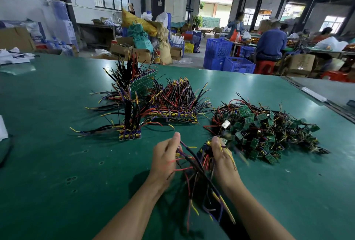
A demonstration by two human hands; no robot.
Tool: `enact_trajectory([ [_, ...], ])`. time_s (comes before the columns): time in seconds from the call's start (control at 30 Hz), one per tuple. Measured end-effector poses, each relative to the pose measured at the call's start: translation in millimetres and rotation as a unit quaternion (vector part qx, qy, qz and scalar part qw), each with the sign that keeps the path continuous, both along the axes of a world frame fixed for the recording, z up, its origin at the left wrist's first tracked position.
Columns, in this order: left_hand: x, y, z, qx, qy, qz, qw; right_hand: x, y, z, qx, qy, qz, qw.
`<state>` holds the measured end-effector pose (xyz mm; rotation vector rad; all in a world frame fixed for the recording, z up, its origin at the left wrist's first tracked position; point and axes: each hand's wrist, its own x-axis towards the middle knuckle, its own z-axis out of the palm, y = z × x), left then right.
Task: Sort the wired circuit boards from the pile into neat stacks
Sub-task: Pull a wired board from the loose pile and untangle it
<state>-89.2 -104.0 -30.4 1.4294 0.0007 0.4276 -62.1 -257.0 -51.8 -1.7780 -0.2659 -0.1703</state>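
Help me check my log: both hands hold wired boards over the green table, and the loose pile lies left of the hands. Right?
No. The head view shows the loose pile right of the hands, not left. The left hand and right hand do hold wired boards over the green table.

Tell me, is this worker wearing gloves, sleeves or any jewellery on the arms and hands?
No gloves: the left hand and right hand are bare. The left forearm and right forearm are bare too, with no sleeve, watch or bracelet in view. No ring shows.
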Motion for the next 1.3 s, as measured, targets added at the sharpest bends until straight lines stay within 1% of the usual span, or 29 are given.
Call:
enact_trajectory([
  [0.03, 0, 3, 1, -0.037, -0.005, 0.006, 0.999, -5, 0, 6, -0.007, -0.001, 0.013, 1.000],
  [0.1, 0, 9, 5, -0.117, 0.010, 0.016, 0.993, -5, -1, 6, -0.049, -0.028, -0.031, 0.998],
  [0.17, 3, 15, 7, -0.186, 0.035, 0.029, 0.981, -4, 3, 8, -0.047, -0.007, -0.047, 0.998],
  [0.23, 5, 19, 10, -0.256, 0.052, 0.044, 0.964, -5, 7, 8, -0.032, 0.002, -0.064, 0.997],
  [0.3, 7, 25, 14, -0.335, 0.063, 0.063, 0.938, -7, 9, 6, -0.025, 0.013, -0.063, 0.998],
  [0.33, 9, 29, 16, -0.371, 0.064, 0.067, 0.924, -5, 9, 4, -0.006, 0.030, -0.069, 0.997],
  [0.4, 11, 37, 16, -0.407, 0.059, 0.076, 0.909, -4, 8, 6, 0.033, 0.061, -0.079, 0.994],
  [0.43, 12, 41, 15, -0.403, 0.058, 0.084, 0.910, -3, 5, 7, 0.039, 0.058, -0.090, 0.994],
  [0.5, 12, 46, 12, -0.382, 0.067, 0.091, 0.917, -2, 0, 8, 0.012, 0.032, -0.106, 0.994],
  [0.57, 13, 51, 10, -0.396, 0.070, 0.090, 0.911, -2, -5, 7, -0.047, -0.001, -0.098, 0.994],
  [0.63, 15, 57, 10, -0.433, 0.074, 0.090, 0.894, 0, -6, 6, -0.114, 0.000, -0.084, 0.990],
  [0.73, 17, 67, 9, -0.472, 0.066, 0.088, 0.875, 2, -11, 5, -0.225, -0.007, -0.096, 0.970],
  [0.8, 17, 73, 7, -0.470, 0.074, 0.095, 0.874, 4, -13, 5, -0.271, -0.016, -0.102, 0.957],
  [0.87, 16, 77, 6, -0.454, 0.082, 0.104, 0.881, 5, -13, 5, -0.301, -0.024, -0.092, 0.949],
  [0.93, 16, 77, 6, -0.438, 0.081, 0.105, 0.889, 5, -13, 5, -0.329, -0.037, -0.059, 0.942],
  [1.07, 18, 70, 6, -0.418, 0.094, 0.079, 0.900, 1, -12, 6, -0.427, -0.064, 0.008, 0.902],
  [1.13, 18, 67, 6, -0.401, 0.110, 0.048, 0.908, -2, -9, 9, -0.443, -0.067, 0.042, 0.893],
  [1.23, 17, 60, 7, -0.372, 0.147, -0.034, 0.916, -7, -7, 11, -0.456, -0.078, 0.104, 0.880],
  [1.3, 15, 53, 8, -0.351, 0.169, -0.072, 0.918, -8, -6, 13, -0.445, -0.074, 0.149, 0.880],
])
